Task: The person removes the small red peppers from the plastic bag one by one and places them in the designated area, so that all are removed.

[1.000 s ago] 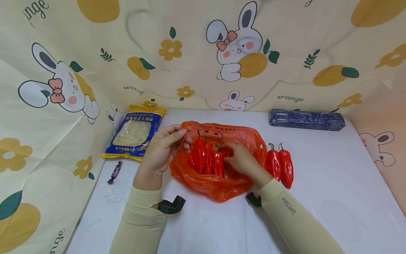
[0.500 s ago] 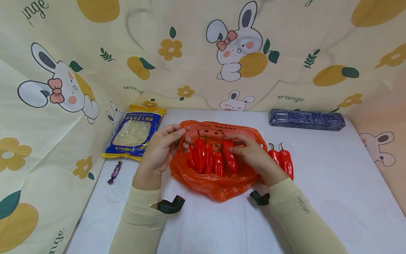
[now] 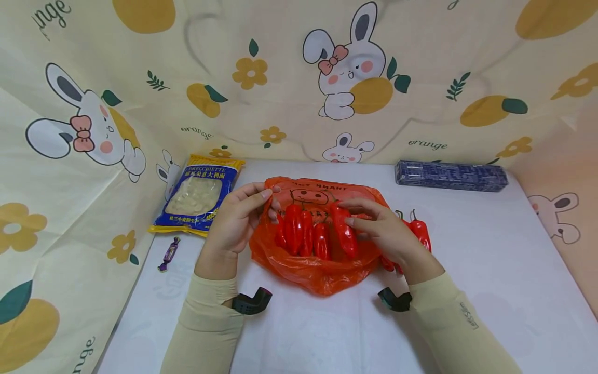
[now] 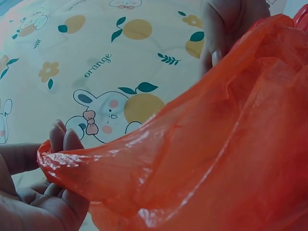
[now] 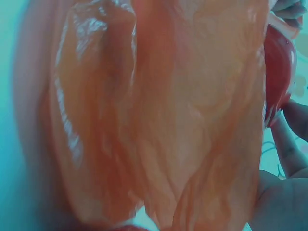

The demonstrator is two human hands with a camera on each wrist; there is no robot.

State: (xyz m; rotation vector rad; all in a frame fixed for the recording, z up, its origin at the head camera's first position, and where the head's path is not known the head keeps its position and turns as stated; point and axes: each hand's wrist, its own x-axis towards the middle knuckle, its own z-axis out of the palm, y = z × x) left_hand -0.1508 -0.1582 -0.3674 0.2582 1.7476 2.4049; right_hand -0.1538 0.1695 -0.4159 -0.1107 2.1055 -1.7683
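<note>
In the head view, a thin red-orange plastic bag (image 3: 317,278) lies with its mouth open towards the camera. Thumb and fingers of my left hand (image 3: 233,223) pinch its upper left edge; the left wrist view shows the plastic (image 4: 192,159) stretched taut from them. Several glossy red chili peppers (image 3: 294,228) stand side by side in the bag. My right hand (image 3: 388,236) grips another red pepper (image 3: 344,234) by its side, tilted, stem up, over the right half of the opening. In the right wrist view the bag hides most of this pepper (image 5: 279,67).
More red peppers (image 3: 422,232) lie just right of the bag, partly behind the right hand. A blue and yellow pasta packet (image 3: 198,195) and a purple wrapped candy (image 3: 169,254) are at left. A long dark blue box (image 3: 450,176) lies at the back right.
The right hand was reaching into the bag among the peppers. It has drawn back to the right, with one pepper now in its grip. The left hand keeps its hold on the bag.
</note>
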